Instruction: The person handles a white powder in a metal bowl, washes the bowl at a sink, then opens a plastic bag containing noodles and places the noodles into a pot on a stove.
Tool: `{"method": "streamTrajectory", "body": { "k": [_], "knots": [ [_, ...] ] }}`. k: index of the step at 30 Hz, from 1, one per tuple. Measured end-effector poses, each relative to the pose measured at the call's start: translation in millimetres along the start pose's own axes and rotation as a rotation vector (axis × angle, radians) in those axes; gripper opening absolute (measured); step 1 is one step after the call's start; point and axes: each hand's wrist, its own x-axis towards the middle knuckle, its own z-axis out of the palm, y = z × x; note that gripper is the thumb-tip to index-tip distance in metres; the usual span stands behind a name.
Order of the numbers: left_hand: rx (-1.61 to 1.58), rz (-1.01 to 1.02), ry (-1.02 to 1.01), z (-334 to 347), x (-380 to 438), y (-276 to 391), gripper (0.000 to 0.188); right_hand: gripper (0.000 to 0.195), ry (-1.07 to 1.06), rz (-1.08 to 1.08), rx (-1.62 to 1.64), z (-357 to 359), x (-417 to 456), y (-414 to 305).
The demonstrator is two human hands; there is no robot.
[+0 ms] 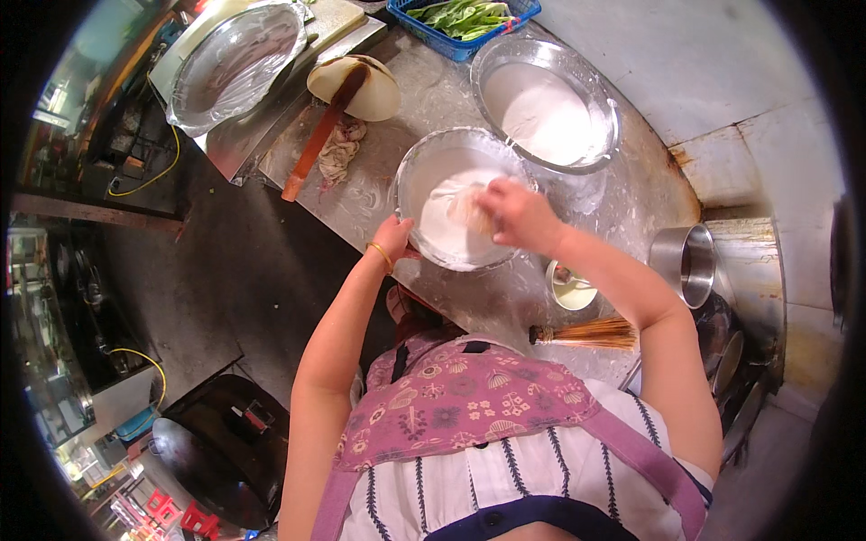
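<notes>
A round metal basin (pixel 413 159) of white batter (pixel 443 233) stands on the counter before me, its rim smeared white. My left hand (pixel 394 237), with a gold-coloured bangle at the wrist, grips the basin's near left rim, thumb on top. Over the batter, my right hand (pixel 517 211) has its fingers closed around a pale tan utensil (pixel 467 208), which dips into the white surface. Motion blur and the fingers hide the utensil's exact kind. Behind and to the right, a wider metal basin (pixel 490 61) holds more white batter or paste.
On the stained counter (pixel 365 196) lie a wooden-handled ladle (pixel 325 132), a crumpled rag (pixel 340 152) and a stick brush (pixel 588 334). A small bowl (pixel 574 294) and steel pot (pixel 683 264) stand right. Farther back are a film-covered basin (pixel 237 67) and blue basket of greens (pixel 460 47).
</notes>
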Motion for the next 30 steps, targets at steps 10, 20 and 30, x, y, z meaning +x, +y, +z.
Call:
{"method": "streamTrajectory", "body": {
  "k": [10,20,30],
  "knots": [
    [-0.002,-0.012,0.025,6,-7,8,0.028,0.034,0.136,-0.635,-0.459,82,41,53],
    [-0.030,-0.010,-0.009,4,-6,4,0.028,0.051,0.221,0.385,-0.006,49,-18,53],
    [0.001,-0.013,-0.024,1,-7,7,0.031,0.054,0.203,0.730,0.838,20,5,23]
  ]
}}
